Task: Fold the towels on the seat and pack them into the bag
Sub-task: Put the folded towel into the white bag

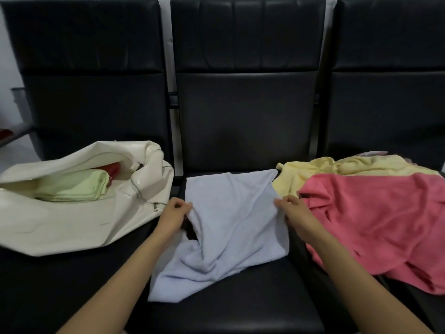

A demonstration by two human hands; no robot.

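Head-worn view, down onto seats (240,307)

Row of 3 black seats (240,307) against the wall. Light blue towel (231,227) lies crumpled on the middle seat. Left hand (174,214) pinches its left edge, right hand (292,210) pinches its right edge, both about mid-height of the cloth. White bag (79,225) sits on the left seat, zip open, a folded green towel (74,186) inside with something red (112,169) behind it. Right seat holds a loose pink towel (375,222) lying over a yellow towel (337,167).
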